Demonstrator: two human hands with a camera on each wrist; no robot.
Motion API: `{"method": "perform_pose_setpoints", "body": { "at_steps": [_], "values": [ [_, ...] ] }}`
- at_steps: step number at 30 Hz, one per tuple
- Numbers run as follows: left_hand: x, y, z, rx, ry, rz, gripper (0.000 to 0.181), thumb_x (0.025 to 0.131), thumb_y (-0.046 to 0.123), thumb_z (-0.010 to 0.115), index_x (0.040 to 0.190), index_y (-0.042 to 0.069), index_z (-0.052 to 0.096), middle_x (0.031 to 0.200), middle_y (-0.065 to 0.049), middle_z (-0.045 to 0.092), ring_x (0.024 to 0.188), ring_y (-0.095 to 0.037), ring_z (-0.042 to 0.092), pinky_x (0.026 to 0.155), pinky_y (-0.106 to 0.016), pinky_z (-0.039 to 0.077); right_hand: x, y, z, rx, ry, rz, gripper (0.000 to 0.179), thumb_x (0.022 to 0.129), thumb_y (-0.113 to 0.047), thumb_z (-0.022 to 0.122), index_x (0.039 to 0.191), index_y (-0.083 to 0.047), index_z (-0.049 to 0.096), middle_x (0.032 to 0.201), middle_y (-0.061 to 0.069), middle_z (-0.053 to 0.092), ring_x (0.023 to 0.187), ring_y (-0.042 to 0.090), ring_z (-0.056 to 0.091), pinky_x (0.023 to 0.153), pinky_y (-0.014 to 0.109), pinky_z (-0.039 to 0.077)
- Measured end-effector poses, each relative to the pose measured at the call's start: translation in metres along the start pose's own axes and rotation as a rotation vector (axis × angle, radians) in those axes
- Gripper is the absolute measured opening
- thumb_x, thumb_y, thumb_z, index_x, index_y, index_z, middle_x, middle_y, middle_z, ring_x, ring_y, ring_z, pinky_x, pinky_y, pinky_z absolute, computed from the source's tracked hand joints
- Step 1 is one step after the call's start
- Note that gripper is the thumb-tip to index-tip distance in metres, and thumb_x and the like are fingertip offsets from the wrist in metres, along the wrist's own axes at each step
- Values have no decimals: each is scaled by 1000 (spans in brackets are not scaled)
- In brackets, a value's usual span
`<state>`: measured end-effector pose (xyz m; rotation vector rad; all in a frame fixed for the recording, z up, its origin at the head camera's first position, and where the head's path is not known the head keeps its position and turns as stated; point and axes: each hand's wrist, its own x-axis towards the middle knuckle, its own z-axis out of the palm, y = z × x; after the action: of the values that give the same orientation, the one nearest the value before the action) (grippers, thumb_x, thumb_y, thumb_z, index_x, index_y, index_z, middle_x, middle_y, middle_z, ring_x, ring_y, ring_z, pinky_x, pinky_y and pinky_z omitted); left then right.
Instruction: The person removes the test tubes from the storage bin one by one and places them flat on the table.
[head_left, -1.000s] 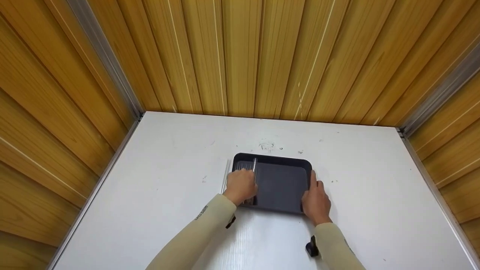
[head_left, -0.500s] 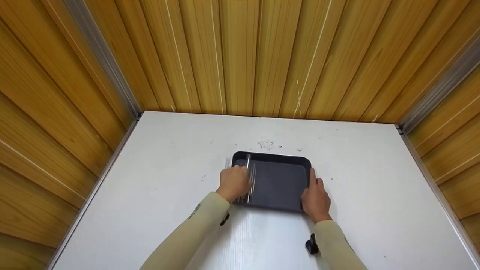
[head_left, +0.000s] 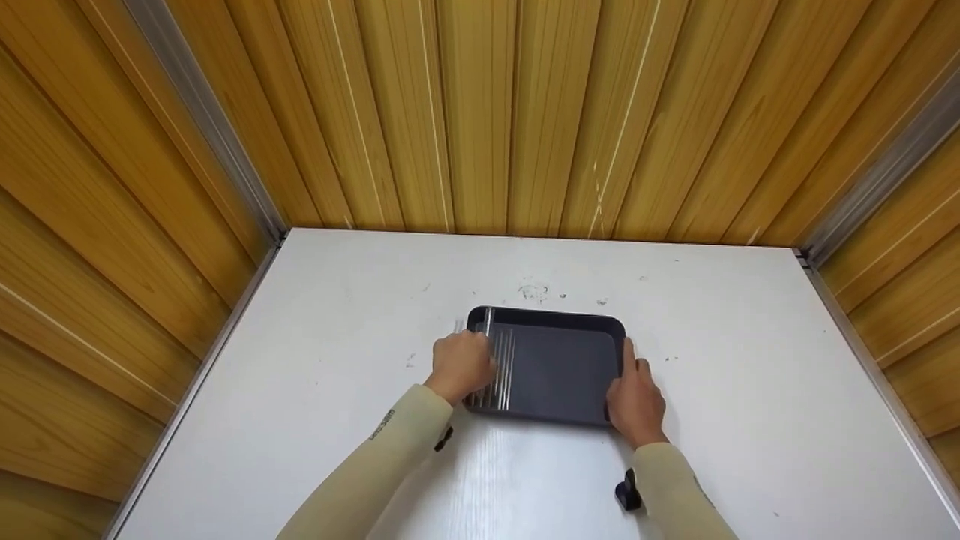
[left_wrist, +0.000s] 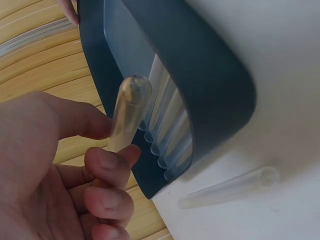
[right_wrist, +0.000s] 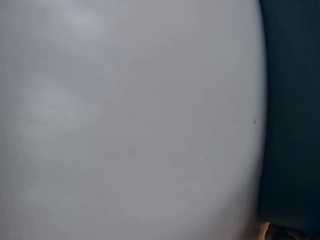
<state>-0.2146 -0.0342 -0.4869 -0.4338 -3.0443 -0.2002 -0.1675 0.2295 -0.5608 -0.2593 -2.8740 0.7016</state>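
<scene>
My left hand [head_left: 459,365] pinches a clear round-ended test tube [left_wrist: 131,105] between thumb and fingers, over the left end of a dark grey tray [head_left: 566,375]. Inside the tray, several similar tubes [head_left: 504,375] lie side by side, partly covered by that hand in the head view. Another clear tube [left_wrist: 230,189] lies on the white table just outside the tray's left wall. At the opposite end, my right hand [head_left: 636,397] holds the tray's right edge, its index finger stretched along the wall and the thumb at the rim. The right wrist view shows mostly table and the tray's outer wall [right_wrist: 292,115].
The white table [head_left: 360,300] carries a few dark marks behind the tray. Wood-patterned panels [head_left: 480,112] rise at the back and both sides, with metal posts in the corners. A small black device [head_left: 627,493] sits at the right wrist.
My left hand has shifted left with the held tube, and more of the tubes lying in the tray show beside it. The right hand stays at the tray's right edge.
</scene>
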Motion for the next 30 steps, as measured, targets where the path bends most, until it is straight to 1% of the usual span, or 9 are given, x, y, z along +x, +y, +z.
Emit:
{"method": "perform_pose_setpoints", "body": {
  "at_steps": [5, 7, 9, 12, 14, 17, 24, 27, 30],
  "values": [
    [-1, -5, 0, 10, -18, -22, 26, 77, 29, 62, 58, 13, 54, 54, 0, 53, 47, -16, 45, 42, -35, 36, -1, 0, 0, 9, -7, 2, 64, 89, -7, 45, 145, -11, 16, 117, 22, 46, 72, 30, 57, 62, 45, 44],
    [-1, -7, 0, 13, -27, -28, 26, 77, 30, 61, 58, 13, 56, 56, -1, 56, 49, -17, 47, 43, -35, 37, -2, 0, 1, 8, -9, 7, 64, 89, -7, 45, 145, -11, 16, 117, 22, 46, 73, 31, 57, 63, 45, 44],
    [-2, -8, -1, 16, -33, -30, 25, 76, 29, 60, 57, 14, 55, 56, -1, 57, 49, -17, 48, 43, -35, 37, -1, 0, 1, 6, -5, 9, 64, 88, -7, 46, 145, -11, 16, 117, 22, 46, 71, 30, 56, 61, 44, 44],
    [-2, -11, -3, 13, -30, -38, 26, 76, 26, 58, 54, 15, 50, 55, 0, 54, 48, -16, 44, 42, -35, 35, 0, 0, 2, 1, 19, -1, 64, 88, -6, 46, 145, -10, 18, 113, 22, 47, 64, 28, 53, 56, 42, 42],
    [-3, -14, -5, 14, -24, -44, 27, 76, 24, 58, 53, 15, 47, 54, 0, 52, 48, -15, 40, 41, -35, 34, 1, 0, 1, -4, 43, -14, 64, 87, -5, 47, 144, -9, 20, 110, 22, 48, 61, 27, 51, 53, 40, 40],
    [-4, -20, -6, 14, -8, -56, 26, 76, 23, 57, 54, 15, 46, 55, -1, 52, 48, -15, 39, 42, -35, 35, 3, -1, -1, -10, 66, -19, 62, 86, -5, 46, 143, -8, 22, 108, 22, 49, 60, 27, 52, 50, 39, 40],
    [-8, -38, -9, -10, -17, -100, 18, 76, 23, 58, 63, 11, 56, 59, -3, 56, 51, -18, 47, 46, -37, 39, 7, -3, -3, -22, 78, -4, 61, 87, -5, 45, 144, -10, 23, 109, 21, 50, 58, 27, 51, 49, 39, 39],
    [-10, -46, -9, -21, -14, -114, 19, 76, 21, 57, 61, 11, 55, 59, -4, 56, 51, -19, 48, 46, -39, 39, 4, -2, -1, -22, 74, 7, 61, 87, -5, 44, 144, -11, 23, 108, 20, 50, 58, 27, 51, 50, 40, 39],
    [-11, -51, -7, -15, -25, -131, 21, 76, 21, 56, 57, 12, 51, 58, -3, 55, 51, -19, 47, 46, -39, 40, 1, -2, 0, -19, 60, 9, 61, 87, -6, 43, 144, -11, 22, 108, 20, 50, 59, 26, 51, 51, 40, 40]
  ]
}}
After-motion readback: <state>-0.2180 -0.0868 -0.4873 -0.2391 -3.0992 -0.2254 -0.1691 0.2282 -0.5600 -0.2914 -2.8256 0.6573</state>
